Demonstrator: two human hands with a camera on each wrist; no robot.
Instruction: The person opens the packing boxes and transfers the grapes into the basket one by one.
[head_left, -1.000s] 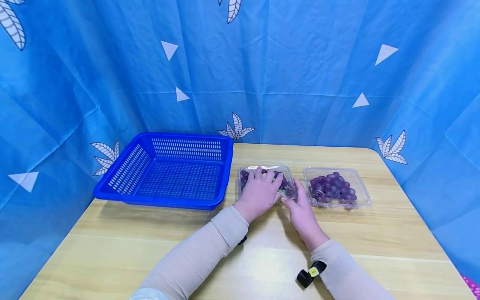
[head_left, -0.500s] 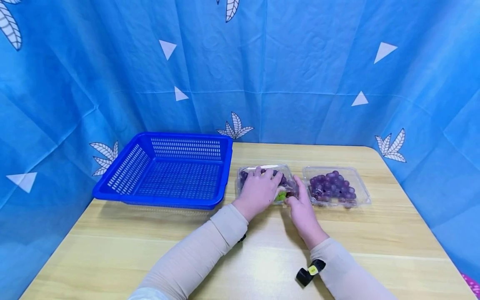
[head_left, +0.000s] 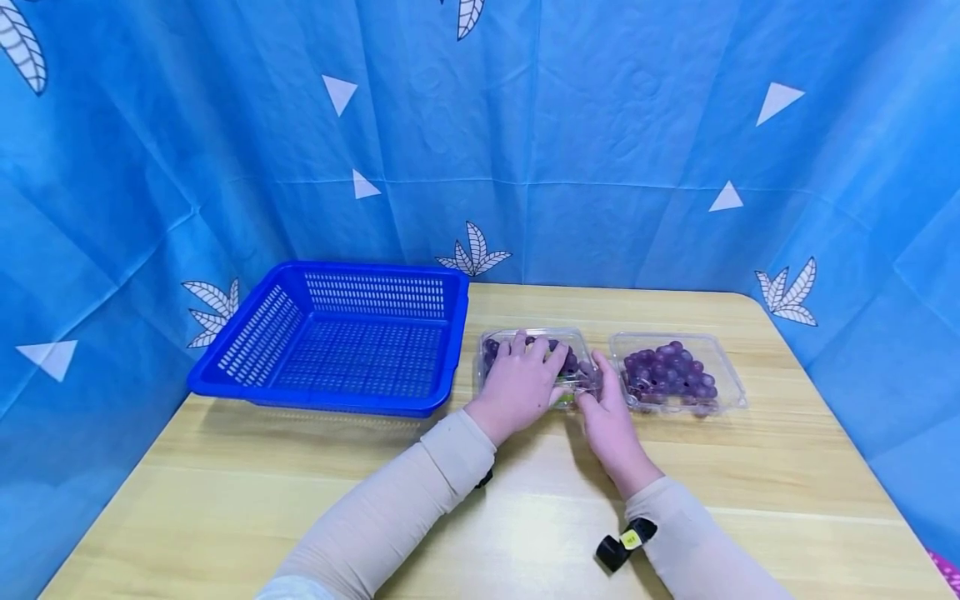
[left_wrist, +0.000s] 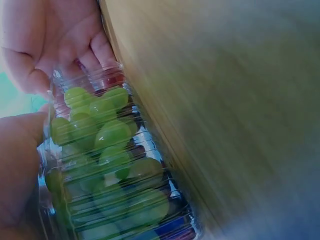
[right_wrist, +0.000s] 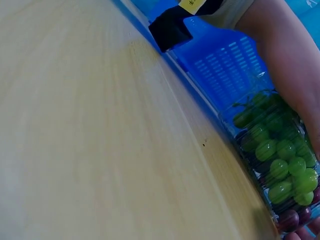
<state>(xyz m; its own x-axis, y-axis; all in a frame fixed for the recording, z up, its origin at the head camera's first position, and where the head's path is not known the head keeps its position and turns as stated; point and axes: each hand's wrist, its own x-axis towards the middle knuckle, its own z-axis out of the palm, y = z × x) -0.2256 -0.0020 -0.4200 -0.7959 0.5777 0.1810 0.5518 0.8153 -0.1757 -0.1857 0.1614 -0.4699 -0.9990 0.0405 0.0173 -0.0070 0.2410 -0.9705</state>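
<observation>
Yellow tag, right wrist: we see dark marks on the yellow tag (head_left: 631, 540) of the black wrist mount (head_left: 612, 552), too small for us to read.
Yellow tag, other wrist: we find a second tag (right_wrist: 192, 5) in the right wrist view, cut by the frame edge; its marking we cannot read.
Left box: we note the clear left box (head_left: 576, 337) on the desk (head_left: 187, 500), directly under one hand and against the other; green grapes (left_wrist: 112, 132) and darker ones inside.
Left hand: we record the left hand (head_left: 517, 387) resting over the box top, fingers spread wide.
Right hand: we record the right hand (head_left: 611, 429) gripping the near right corner, thumb at the front, fingers along the end.
Right box: we place the right box (head_left: 726, 379), with purple grapes (head_left: 671, 371), just beside the right hand.
Blue basket: we place the blue basket (head_left: 322, 403) left of both boxes.
</observation>
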